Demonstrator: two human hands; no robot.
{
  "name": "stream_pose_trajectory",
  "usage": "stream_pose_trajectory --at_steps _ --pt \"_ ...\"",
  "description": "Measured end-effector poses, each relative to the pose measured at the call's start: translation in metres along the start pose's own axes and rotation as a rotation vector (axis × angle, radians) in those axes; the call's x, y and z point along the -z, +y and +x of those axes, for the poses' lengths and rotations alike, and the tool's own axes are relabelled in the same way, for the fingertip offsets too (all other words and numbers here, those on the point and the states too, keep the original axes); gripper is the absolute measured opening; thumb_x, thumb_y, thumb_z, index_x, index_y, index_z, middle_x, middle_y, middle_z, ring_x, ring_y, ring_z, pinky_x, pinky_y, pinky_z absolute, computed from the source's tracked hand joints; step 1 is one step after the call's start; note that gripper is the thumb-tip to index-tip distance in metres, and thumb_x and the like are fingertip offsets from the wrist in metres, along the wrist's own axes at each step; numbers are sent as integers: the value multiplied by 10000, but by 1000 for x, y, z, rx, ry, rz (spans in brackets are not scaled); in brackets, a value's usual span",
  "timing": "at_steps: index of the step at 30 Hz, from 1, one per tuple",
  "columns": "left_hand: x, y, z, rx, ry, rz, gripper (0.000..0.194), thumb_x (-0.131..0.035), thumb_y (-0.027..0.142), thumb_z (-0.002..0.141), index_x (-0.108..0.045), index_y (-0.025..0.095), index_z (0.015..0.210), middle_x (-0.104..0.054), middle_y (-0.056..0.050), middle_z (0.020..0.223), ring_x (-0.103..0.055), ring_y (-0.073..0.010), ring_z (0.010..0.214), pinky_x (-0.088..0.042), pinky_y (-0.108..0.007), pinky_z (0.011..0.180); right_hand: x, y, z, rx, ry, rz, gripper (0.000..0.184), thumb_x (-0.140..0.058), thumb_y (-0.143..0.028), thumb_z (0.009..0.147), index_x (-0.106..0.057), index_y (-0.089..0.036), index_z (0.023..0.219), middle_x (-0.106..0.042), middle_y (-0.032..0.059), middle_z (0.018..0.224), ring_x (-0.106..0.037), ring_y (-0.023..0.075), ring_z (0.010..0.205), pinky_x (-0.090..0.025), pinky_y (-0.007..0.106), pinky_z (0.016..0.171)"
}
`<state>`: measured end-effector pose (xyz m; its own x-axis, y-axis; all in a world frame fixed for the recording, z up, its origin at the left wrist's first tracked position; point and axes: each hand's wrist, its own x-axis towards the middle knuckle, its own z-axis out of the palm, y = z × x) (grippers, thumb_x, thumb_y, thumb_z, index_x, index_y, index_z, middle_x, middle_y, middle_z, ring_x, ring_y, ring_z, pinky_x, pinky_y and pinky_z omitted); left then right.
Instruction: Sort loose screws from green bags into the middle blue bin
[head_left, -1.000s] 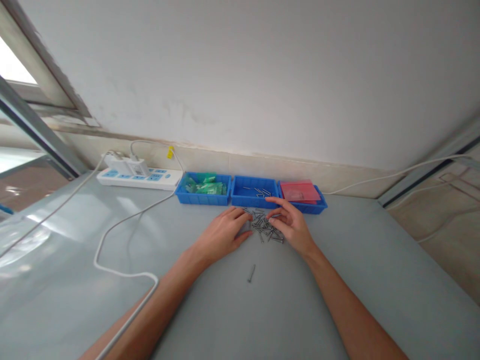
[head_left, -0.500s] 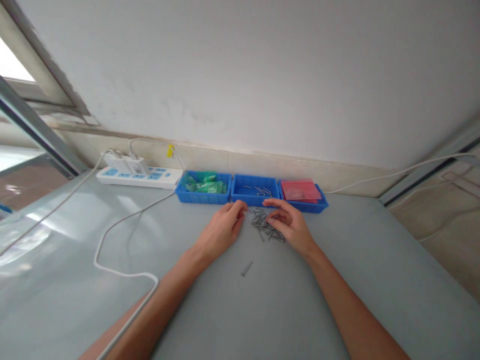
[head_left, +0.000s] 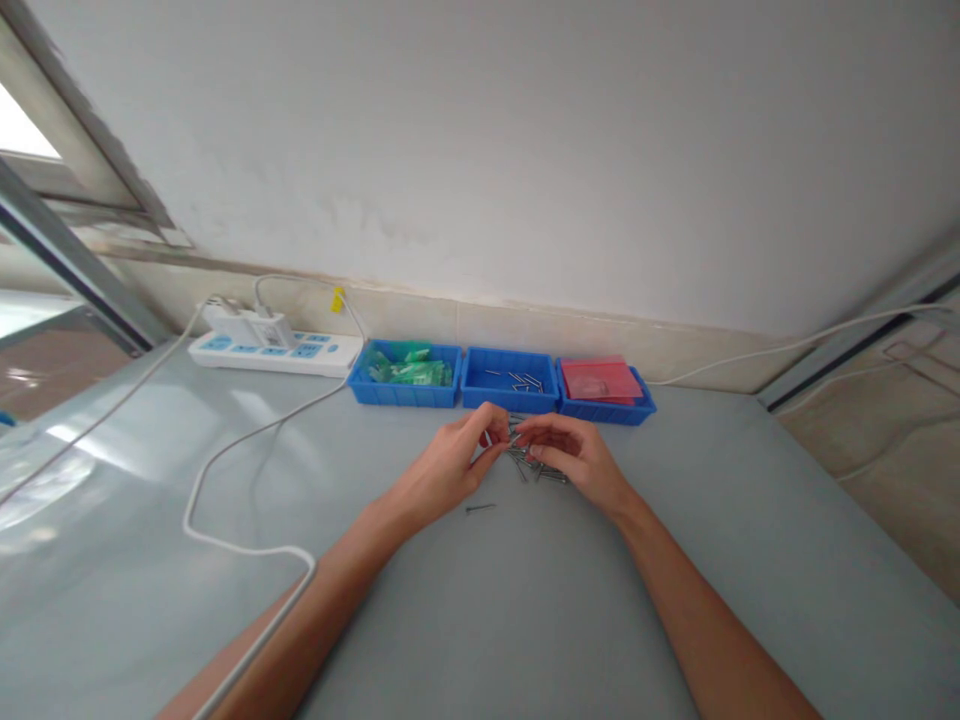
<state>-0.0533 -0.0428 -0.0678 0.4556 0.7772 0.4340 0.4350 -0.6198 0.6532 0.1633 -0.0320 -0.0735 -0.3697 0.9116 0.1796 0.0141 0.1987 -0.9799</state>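
Metal fasteners [head_left: 553,476] in a loose pile on the worktop [head_left: 525,620], under and between left hand [head_left: 442,470] and right hand [head_left: 589,465].
Head view: on left hand, fingers bent close to a thin piece, if clamped or not cannot tell; on right hand, thumb and forefinger slightly apart, just beside; single fastener [head_left: 481,508] lying nearer; behind, middle blue bin [head_left: 510,400] with few fasteners, between bins of green packets [head_left: 420,373] and red packets [head_left: 600,380].

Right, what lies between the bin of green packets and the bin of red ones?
The middle blue bin, holding a few loose metal fasteners, sits between them, as the head view shows.
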Motion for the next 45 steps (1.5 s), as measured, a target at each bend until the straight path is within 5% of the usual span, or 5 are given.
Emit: stream_pose_trajectory --at_steps 6,11,25,34,45 --pt "16 0 -3 2 -144 171 527 -790 492 814 -512 237 1183 -606 -63 1197 -575 -243 1099 -496 -385 963 2 0 2 20 127 -31 202 -717 -216 766 -768 -223 961 -774 45 913 -692 186 805 -572 347 778" --pt "30 -19 -4 -16 -224 357 930 -875 711 528 -550 225 1251 -570 -108 1269 -522 -331 1155 -444 -488 1039 5 -2 3 87 182 29 591 -709 -196 765 -637 -320 1338 -623 61 1432 -673 180 948 -565 338 808" --pt "31 -3 0 258 -226 570 392 -444 556 1013 -601 211 1114 -654 -39 782 -652 -237 697 -466 -319 658 4 2 3 58 200 -23 403 -697 -203 764 -683 -269 1162 -699 65 1240 -667 164 821 -553 348 809" --pt "27 2 3 474 -186 -111 391 -337 578 1026 -511 247 910 -547 62 524 -679 -196 519 -522 -280 573 3 0 3 49 195 -30 380 -700 -217 760 -691 -266 1137 -702 61 1226 -660 165 806 -552 345 795" --pt "5 -4 -2 -46 -192 282 240 -571 307 977 -714 223 1150 -642 -89 1059 -649 -224 982 -540 -348 907 4 1 4 44 177 -26 375 -702 -224 764 -693 -264 1137 -705 62 1227 -658 167 830 -554 340 799"
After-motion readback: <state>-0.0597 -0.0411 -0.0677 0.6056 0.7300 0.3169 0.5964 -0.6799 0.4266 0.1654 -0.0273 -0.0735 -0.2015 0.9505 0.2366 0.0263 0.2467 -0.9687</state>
